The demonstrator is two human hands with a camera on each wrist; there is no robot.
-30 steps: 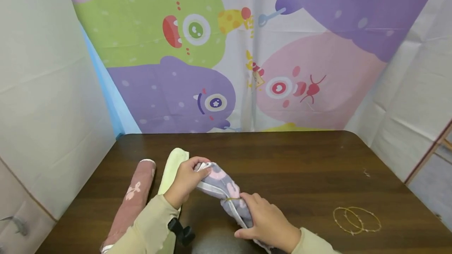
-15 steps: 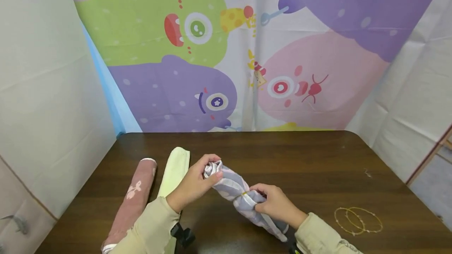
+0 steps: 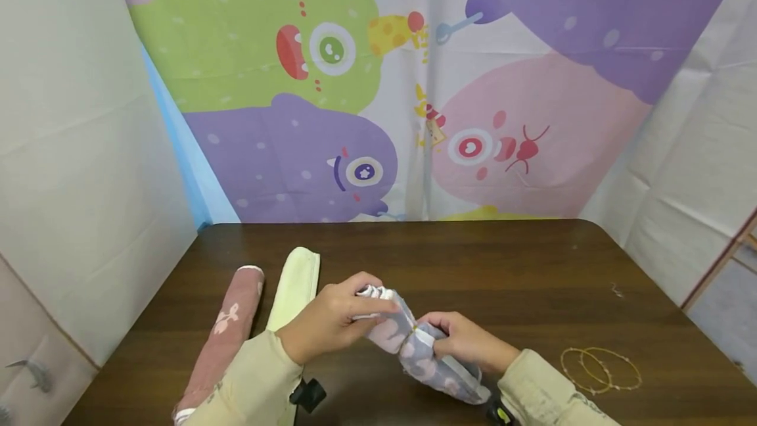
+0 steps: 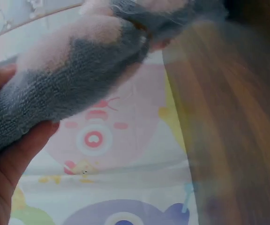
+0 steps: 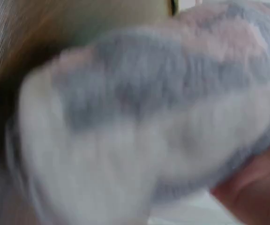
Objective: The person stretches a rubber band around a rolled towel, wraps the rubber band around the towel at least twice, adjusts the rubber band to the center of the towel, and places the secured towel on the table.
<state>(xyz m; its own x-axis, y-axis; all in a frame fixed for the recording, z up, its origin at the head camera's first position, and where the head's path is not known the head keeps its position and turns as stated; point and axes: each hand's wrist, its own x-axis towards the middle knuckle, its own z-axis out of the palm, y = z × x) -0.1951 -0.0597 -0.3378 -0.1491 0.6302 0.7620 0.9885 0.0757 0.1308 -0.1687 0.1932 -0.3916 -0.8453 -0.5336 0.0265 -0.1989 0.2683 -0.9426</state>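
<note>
A rolled grey and pink towel (image 3: 426,363) is held slanting above the table, cinched at its middle by a thin yellow elastic band (image 3: 413,329). My left hand (image 3: 334,317) grips the towel's upper end, thumb on one side and fingers on the other. Just past the band, my right hand (image 3: 470,342) pinches the lower half between thumb and fingers. In the left wrist view the towel (image 4: 74,70) narrows sharply at the band. The right wrist view is blurred; there the towel's pale edge (image 5: 121,159) shows close up.
Left of my hands lie a rolled pale yellow towel (image 3: 296,281) and a rolled dusty-pink towel (image 3: 227,324). Two thin yellow bands (image 3: 600,370) overlap on the right of the brown table (image 3: 503,268). A cartoon-print cloth (image 3: 408,84) hangs behind the table.
Both hands have shifted right with the towel. The towel has been turned about its length, bringing other sides into view. My right hand has changed from lying over it to pinching near the band.
</note>
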